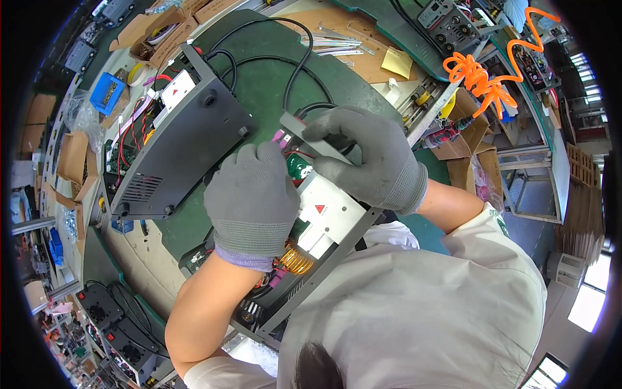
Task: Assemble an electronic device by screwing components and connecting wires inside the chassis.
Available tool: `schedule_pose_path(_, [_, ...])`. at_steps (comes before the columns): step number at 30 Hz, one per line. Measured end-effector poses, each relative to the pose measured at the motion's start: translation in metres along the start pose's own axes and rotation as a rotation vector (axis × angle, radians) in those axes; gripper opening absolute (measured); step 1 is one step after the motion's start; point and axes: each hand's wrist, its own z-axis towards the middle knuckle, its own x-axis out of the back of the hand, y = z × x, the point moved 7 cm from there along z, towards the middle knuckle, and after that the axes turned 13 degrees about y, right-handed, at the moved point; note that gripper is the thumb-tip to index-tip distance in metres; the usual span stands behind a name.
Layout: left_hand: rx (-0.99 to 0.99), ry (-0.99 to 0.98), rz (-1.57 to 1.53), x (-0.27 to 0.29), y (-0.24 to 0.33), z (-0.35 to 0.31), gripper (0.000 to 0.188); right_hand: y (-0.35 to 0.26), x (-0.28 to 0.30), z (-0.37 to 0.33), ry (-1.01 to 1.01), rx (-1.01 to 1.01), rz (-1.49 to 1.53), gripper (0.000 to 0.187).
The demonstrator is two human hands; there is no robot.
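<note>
An opened electrical unit in a dark grey metal case (315, 275) lies in front of me. In it are a white cover plate (330, 211) with a red triangle, a copper coil (297, 260) and a green wound part (299, 166). My right hand (369, 155), in a grey glove, grips the grey end panel (310, 135) at the far end, thumb inside and fingers outside. My left hand (254, 194), gloved too, lies over the case's left side. Its fingers are curled beside a purple part (281, 137); what they hold is hidden.
A second opened unit (188, 139) stands on the green mat to the left. Black cables (275, 58) loop behind. Left are a blue bin (107, 93) and cardboard boxes (76, 162). An orange coiled hose (476, 81) hangs at the right, above a power driver (447, 131).
</note>
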Motion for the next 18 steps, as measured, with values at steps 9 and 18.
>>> schedule_pose_path(9, [0.039, 0.076, -0.030, -0.006, -0.002, 0.012, 0.011, -0.013, -0.008, 0.010, 0.013, 0.120, -0.096, 0.025])
schedule_pose_path(18, [0.283, 0.312, 0.011, 0.057, -0.119, 0.024, 0.033, -0.003, -0.004, 0.025, -0.093, -0.004, -0.030, 0.021])
